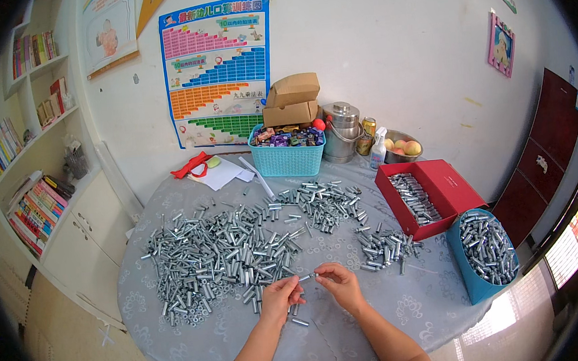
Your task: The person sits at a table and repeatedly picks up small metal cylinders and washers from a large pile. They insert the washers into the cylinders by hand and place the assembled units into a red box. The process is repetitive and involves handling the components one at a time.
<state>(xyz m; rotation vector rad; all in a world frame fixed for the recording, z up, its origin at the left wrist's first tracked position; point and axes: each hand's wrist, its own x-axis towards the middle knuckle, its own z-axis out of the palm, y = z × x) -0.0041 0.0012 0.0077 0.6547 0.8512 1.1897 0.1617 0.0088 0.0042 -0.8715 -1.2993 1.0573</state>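
Both grips are narrow: our left hand and right hand pinch the two ends of one small metal sleeve between fingertips, holding it level just above the table, near its 6 o'clock edge. Whether a second part sits on the sleeve we cannot tell; it is too small.

At 6 o'clock from the left hand, a single loose sleeve lies on the patterned cloth. At 10 o'clock from our hands spreads the large heap of metal sleeves, its near edge almost touching the left fingers. At 12 o'clock sits a second, smaller heap, and at 2 o'clock a little cluster lies near the right hand.

Further out at 2 o'clock, a red box stands open with sleeves inside, and just beside it at 3 o'clock a blue container is full of them.

At the far 12 o'clock edge stand a turquoise basket, cardboard boxes behind it, a steel pot and a bowl of fruit.
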